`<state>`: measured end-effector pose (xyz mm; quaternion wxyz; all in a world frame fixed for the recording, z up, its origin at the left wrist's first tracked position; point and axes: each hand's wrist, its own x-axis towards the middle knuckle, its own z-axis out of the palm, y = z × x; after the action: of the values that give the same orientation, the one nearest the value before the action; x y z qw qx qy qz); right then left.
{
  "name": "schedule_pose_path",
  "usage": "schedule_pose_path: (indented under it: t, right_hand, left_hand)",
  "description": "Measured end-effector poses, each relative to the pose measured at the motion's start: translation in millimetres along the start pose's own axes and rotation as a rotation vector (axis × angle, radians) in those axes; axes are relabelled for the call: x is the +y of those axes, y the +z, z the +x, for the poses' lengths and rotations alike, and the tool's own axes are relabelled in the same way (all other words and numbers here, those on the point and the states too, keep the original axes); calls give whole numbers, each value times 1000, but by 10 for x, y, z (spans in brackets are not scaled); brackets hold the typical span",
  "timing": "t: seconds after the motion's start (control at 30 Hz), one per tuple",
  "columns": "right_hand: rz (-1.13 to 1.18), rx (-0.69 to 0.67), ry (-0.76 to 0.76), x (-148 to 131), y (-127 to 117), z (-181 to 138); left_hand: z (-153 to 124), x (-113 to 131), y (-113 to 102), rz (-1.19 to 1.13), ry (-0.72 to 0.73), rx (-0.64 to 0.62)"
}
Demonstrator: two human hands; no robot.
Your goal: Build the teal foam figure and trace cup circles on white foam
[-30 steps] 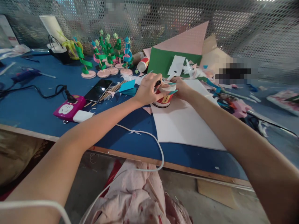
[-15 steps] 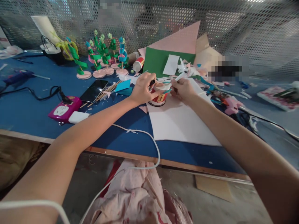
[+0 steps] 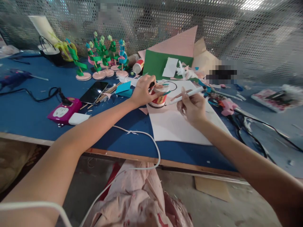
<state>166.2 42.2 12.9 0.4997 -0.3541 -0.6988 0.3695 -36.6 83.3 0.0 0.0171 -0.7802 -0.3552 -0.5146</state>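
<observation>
My left hand [image 3: 142,90] is wrapped round a red-and-white cup [image 3: 159,100] standing on a white sheet [image 3: 175,126]. A small black piece, perhaps a pen cap, shows between its fingers. Just right of the cup, my right hand [image 3: 195,108] grips a white marker pen [image 3: 197,91], its tip low by the cup's base. A black curved line [image 3: 176,85] is drawn on the sheet behind the cup, and a dark line runs along the cup's bottom edge. The far side of the cup is hidden.
Several paper-spiral plants [image 3: 106,60] stand at the back left. Nearer lie a phone [image 3: 94,92], blue paper [image 3: 123,87] and a purple power adapter [image 3: 63,110]. A white cable [image 3: 151,138] hangs over the edge. A pink glue gun [image 3: 228,106] is on the right.
My right hand has moved right and toward me with the marker, which now lies lower across the sheet. The black line behind the cup shows more. My left hand stays on the cup.
</observation>
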Motion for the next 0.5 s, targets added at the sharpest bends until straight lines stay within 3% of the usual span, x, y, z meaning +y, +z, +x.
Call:
schedule_pose_path:
  t: [0.1,0.27,0.4,0.5]
  right_hand:
    - [-221,-96,-182,-105,71,-165]
    - [-690,-493,-645,-29,213,-185]
    - [-856,-502,-812,89,305,-84]
    - [-902,-472,-850,120,344,-27]
  left_hand:
    - [4,2,-9,1,-7,11]
    - [16,-42,4,-19,10,36]
    - [40,-160,77,-42,92,80]
    - [48,-145,77,-42,58,50]
